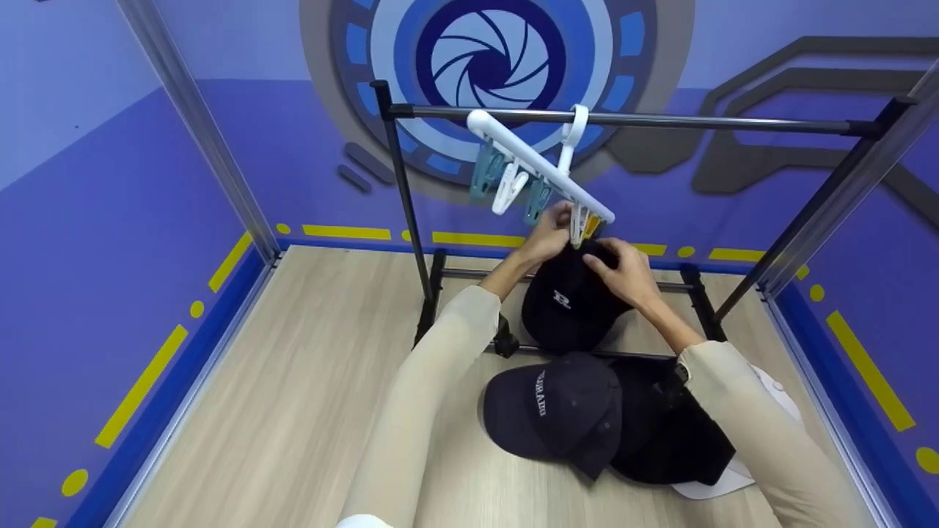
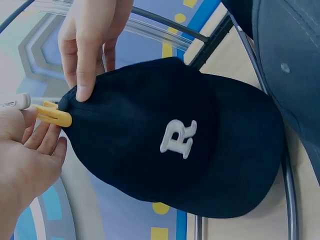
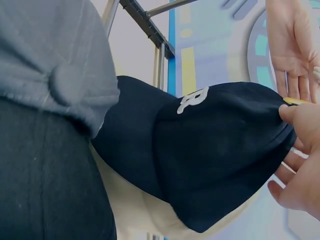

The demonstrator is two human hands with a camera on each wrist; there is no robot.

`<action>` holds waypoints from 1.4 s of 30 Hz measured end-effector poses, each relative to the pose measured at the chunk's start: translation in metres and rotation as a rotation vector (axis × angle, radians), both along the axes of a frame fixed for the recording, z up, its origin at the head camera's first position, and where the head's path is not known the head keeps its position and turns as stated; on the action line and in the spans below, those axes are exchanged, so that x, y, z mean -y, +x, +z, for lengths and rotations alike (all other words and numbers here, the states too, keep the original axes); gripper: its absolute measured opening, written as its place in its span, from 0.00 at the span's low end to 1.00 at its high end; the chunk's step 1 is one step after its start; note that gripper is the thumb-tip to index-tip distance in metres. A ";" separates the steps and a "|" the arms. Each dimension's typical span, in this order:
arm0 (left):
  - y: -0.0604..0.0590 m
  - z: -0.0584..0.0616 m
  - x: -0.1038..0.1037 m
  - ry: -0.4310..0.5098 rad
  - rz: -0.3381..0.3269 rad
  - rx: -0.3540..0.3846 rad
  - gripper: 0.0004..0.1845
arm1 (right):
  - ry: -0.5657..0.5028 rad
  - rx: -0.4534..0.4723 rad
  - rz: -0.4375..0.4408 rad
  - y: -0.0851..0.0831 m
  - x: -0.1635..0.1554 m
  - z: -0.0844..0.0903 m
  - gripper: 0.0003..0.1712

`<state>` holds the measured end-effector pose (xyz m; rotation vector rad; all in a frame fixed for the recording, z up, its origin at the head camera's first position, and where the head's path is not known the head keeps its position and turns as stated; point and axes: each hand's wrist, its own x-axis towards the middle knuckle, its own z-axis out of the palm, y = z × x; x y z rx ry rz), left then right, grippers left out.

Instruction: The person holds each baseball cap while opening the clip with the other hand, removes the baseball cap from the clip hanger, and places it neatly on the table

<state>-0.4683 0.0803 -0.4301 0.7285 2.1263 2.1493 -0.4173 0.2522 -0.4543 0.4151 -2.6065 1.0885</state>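
Note:
A black baseball cap (image 1: 568, 297) with a white letter R hangs crown up, its top in a yellow clothespin (image 2: 54, 116) at the low end of a white clip hanger (image 1: 539, 165). My left hand (image 1: 546, 236) is at that clothespin, thumb and fingers about its handle end; the hanger partly covers the fingertips in the head view. Beside the clothespin, my right hand (image 1: 627, 273) pinches the top of the crown, thumb on the near side (image 3: 287, 114) and fingers behind. White (image 1: 510, 188) and teal clothespins (image 1: 486, 170) dangle from the hanger's raised end.
The hanger hooks over the bar of a black and metal rack (image 1: 704, 121). A dark grey cap (image 1: 565, 411), another black cap (image 1: 660, 433) and a white cap (image 1: 719, 485) lie on the wood-patterned surface (image 1: 293, 381) in front. Blue-purple panels (image 1: 110, 242) enclose it.

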 end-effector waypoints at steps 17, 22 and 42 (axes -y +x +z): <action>0.001 -0.001 0.001 0.148 0.051 0.164 0.19 | -0.034 -0.017 0.023 0.001 0.018 -0.005 0.10; 0.000 -0.001 0.004 0.138 0.055 0.165 0.20 | 0.002 -0.059 0.053 0.005 0.023 -0.008 0.07; 0.001 -0.009 0.057 -0.425 0.214 0.001 0.26 | -0.131 -0.153 -0.071 0.019 0.027 0.010 0.06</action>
